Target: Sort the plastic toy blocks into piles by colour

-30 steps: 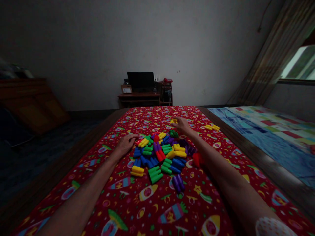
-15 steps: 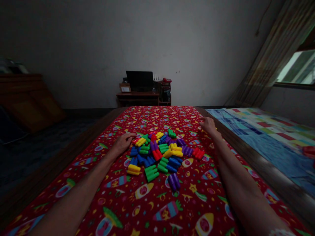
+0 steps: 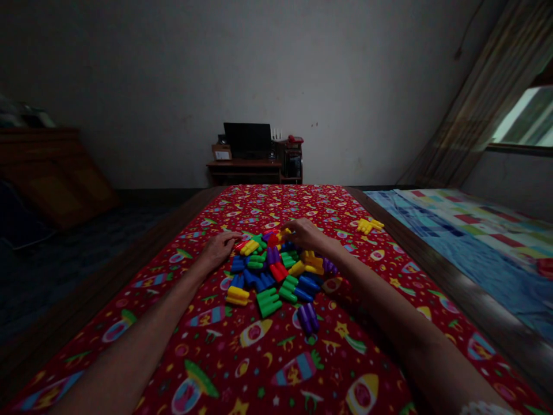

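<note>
A pile of colourful plastic blocks (image 3: 276, 268) lies on a red sheet with rocket prints (image 3: 276, 357). My left hand (image 3: 220, 248) rests on the sheet at the pile's left edge, fingers loosely stretched, tips by a red and a yellow block. My right hand (image 3: 305, 233) is over the far side of the pile, fingers curled onto a yellow block (image 3: 284, 234). A small group of yellow blocks (image 3: 369, 225) lies apart near the right edge. A purple block (image 3: 309, 318), a green block (image 3: 268, 302) and a yellow block (image 3: 237, 295) lie at the near side.
A wooden frame edge (image 3: 415, 236) borders the red sheet on the right, with a blue patterned mattress (image 3: 466, 236) beyond. A desk with a dark monitor (image 3: 247, 140) stands at the far wall. A wooden cabinet (image 3: 56, 173) is at left, a curtain (image 3: 479, 98) at right.
My right hand went right to the group of yellow blocks near the edge, then came back left onto the far side of the pile. My left hand has stayed put.
</note>
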Tool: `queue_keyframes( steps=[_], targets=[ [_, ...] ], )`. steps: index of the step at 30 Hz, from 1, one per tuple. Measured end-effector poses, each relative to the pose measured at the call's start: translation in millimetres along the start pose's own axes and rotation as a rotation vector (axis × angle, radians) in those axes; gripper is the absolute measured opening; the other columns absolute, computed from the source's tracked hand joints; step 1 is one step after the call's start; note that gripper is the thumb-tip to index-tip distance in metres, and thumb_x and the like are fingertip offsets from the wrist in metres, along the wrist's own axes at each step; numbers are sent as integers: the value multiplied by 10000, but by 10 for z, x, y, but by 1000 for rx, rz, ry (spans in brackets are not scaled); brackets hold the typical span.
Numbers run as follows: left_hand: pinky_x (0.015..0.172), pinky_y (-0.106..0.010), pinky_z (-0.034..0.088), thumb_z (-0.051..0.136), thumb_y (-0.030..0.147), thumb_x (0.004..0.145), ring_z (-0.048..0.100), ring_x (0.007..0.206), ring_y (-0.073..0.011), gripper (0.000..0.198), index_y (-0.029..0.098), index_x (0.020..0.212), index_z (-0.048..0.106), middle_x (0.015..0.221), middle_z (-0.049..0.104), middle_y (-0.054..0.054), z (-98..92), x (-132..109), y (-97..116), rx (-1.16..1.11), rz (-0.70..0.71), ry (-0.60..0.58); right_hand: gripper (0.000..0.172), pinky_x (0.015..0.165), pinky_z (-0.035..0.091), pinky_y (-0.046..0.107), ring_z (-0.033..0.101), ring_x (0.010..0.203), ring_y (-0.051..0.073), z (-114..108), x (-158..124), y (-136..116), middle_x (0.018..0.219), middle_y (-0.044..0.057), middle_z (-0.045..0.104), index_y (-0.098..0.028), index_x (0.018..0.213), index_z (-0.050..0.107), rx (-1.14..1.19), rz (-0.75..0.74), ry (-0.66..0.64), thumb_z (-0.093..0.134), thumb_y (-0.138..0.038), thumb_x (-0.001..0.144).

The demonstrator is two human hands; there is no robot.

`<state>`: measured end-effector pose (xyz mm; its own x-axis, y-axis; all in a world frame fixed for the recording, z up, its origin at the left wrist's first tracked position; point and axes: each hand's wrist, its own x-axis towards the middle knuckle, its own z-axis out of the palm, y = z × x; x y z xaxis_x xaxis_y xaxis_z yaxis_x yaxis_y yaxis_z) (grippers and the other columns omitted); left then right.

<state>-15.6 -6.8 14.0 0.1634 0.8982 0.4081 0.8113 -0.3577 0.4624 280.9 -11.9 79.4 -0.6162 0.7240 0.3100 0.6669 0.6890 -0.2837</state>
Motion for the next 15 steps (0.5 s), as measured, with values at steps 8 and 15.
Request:
queue_keyframes(
  steps=[8,15],
  targets=[
    [957,-370,495,400,329,788,661,1005,-237,378,185,915,726,1073,729,-78,-15,1,12,4,-5,5,293,652,386,244,596,706,157,-355,-113,662,801,94,705,-109,973,724,-49,274,344,559,-328,871],
    [981,-385,483,378,327,777,650,1042,-242,412,182,936,730,1081,728,-78,-31,-6,35,8,5,-12,364,836,451,363,632,963,272,-597,-695,1551,1034,186,701,-81,1099,693,-262,761,442,534,-297,853]
  ],
)
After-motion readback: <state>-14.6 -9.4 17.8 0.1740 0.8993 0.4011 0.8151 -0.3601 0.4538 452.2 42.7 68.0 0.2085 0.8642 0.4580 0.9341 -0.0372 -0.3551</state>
